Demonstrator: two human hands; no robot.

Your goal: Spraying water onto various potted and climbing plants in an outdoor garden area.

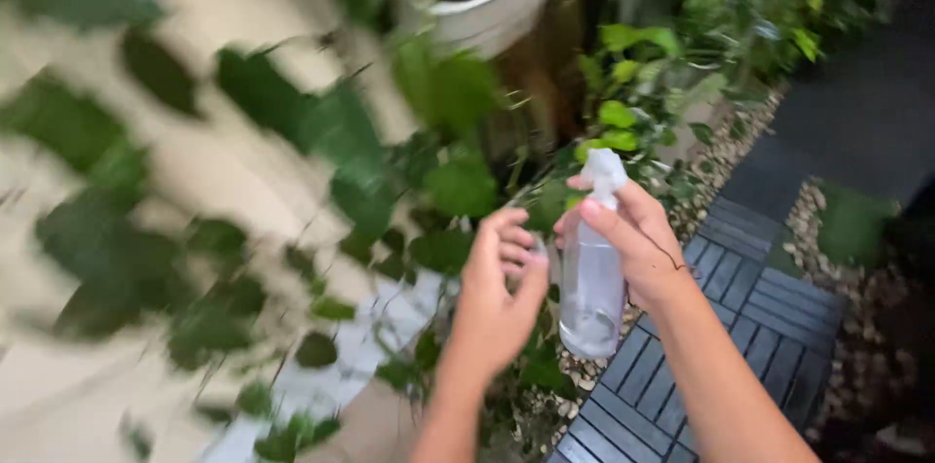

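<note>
Two hands meet at one clear spray bottle (pixel 591 278), mid-frame, in front of a wall of trailing leaves. Right hand (pixel 638 244): fingers wrapped round the bottle's neck & upper body, clamped on it, forefinger lying up along the white trigger head (pixel 604 174). Left hand (pixel 497 293): fingers curled inward, tips close together, just beside the bottle's left shoulder; can't tell if they touch it or pinch anything small, pic too blurred.

Step in hand, as I read it: bottle is raised & steadied near the foliage, nozzle up top, spraying posture w/ the left hand helping or adjusting at the neck. Next move prob. calls for a firm grip w/ the right, bottle kept upright, nozzle aimed at the leaves (pixel 341 132) rather than at the left hand.

Containers: bottle is see-through, mostly empty-looking, a little liquid seems to sit at the bottom. A white planter (pixel 502 5) hangs above, tilted in view, w/ stems & leaves in it; soil not visible.

Outward: climbing plant across a pale wall at left, more green shrubs (pixel 672 44) behind, dark slatted decking tiles (pixel 740 307) below right, pebbles (pixel 726 156) alongside them.
</note>
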